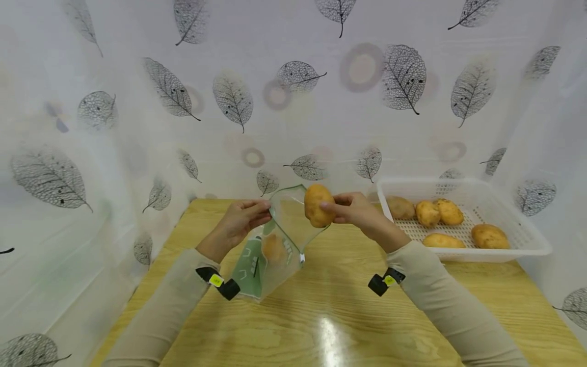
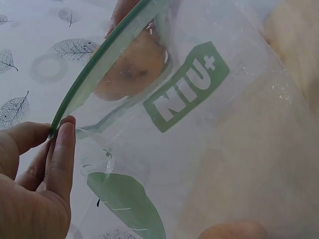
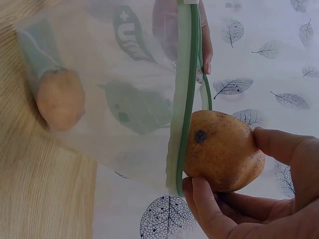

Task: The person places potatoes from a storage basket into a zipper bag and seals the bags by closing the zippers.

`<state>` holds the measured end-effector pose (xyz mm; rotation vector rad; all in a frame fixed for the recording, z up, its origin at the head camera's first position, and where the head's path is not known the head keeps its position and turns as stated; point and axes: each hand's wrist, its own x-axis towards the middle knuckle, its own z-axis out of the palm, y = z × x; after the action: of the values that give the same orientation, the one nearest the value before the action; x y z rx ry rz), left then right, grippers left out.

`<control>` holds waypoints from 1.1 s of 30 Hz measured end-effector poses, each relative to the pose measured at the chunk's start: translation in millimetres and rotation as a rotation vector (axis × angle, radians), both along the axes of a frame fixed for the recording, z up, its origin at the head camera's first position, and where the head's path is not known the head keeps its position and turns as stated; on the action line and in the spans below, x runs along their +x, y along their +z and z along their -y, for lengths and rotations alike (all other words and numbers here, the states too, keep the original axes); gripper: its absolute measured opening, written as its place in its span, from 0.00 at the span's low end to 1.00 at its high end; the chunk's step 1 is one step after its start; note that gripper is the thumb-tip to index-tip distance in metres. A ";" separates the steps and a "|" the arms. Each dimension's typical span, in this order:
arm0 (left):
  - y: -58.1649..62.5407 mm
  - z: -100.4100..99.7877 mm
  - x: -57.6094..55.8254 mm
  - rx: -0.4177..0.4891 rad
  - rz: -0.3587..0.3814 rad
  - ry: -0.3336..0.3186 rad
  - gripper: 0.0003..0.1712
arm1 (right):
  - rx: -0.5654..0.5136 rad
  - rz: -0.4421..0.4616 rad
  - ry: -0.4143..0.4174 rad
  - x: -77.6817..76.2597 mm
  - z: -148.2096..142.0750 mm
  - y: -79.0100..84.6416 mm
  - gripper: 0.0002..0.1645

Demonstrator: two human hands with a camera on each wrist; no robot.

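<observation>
My left hand (image 1: 239, 223) pinches the green-edged rim of a clear zip bag (image 2: 239, 129) between thumb and fingers. The bag's mouth gapes open, and its white slider (image 1: 302, 258) hangs at the near corner. Inside, low in the bag, lies one potato (image 3: 61, 99), seen through the plastic. My right hand (image 1: 362, 214) holds another potato (image 3: 224, 152) between thumb and fingers, right at the bag's mouth. In the right wrist view the green zip edge overlaps that potato's side. A dark spot marks its skin.
A white perforated basket (image 1: 541, 247) at the right of the wooden table (image 1: 293, 326) holds several potatoes (image 1: 489, 236). A white curtain with leaf prints (image 1: 403, 76) hangs behind the table and along its sides. Both wrists wear black straps with small cameras.
</observation>
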<state>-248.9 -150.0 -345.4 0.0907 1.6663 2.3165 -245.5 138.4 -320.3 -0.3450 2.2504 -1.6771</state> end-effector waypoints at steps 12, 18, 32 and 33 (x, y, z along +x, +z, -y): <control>0.3 -3.0 1.3 0.002 0.000 0.004 0.16 | 0.194 -0.069 -0.013 3.1 9.2 -2.1 0.32; 0.4 -3.6 1.6 0.002 0.001 0.007 0.17 | 0.235 -0.099 -0.012 4.4 15.7 -4.2 0.28; 2.0 -2.3 2.1 0.021 0.001 0.019 0.16 | 0.325 -0.146 0.016 7.5 5.6 0.8 0.37; 2.4 -1.8 2.0 0.025 0.000 0.022 0.16 | 0.313 -0.145 0.017 7.0 2.4 1.7 0.36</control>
<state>-246.9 -148.2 -343.0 0.0781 1.6466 2.3539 -238.5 136.0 -318.6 -0.4180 2.5584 -1.2985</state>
